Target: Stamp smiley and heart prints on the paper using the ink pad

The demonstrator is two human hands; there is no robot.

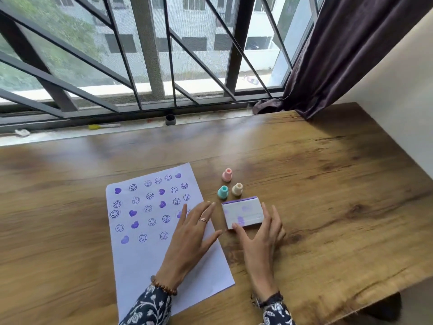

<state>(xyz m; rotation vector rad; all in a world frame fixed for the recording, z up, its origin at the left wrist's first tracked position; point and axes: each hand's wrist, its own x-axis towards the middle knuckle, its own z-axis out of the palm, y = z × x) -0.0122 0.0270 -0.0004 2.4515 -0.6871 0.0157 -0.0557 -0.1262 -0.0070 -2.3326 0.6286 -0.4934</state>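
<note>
The left hand [189,238] wears a thin ring [203,220] and a brown bead bracelet [164,286]; the right wrist carries a dark cord band [270,299]. Both sleeves [150,306] are navy with white floral print.

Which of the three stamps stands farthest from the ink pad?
The pink stamp, alone at the back; the teal stamp and cream stamp stand side by side just behind the ink pad.

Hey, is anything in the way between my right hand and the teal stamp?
Yes. The ink pad case lies directly between them: your right hand holds its near edge, and the teal stamp stands just beyond its far edge, beside the cream stamp.
</note>
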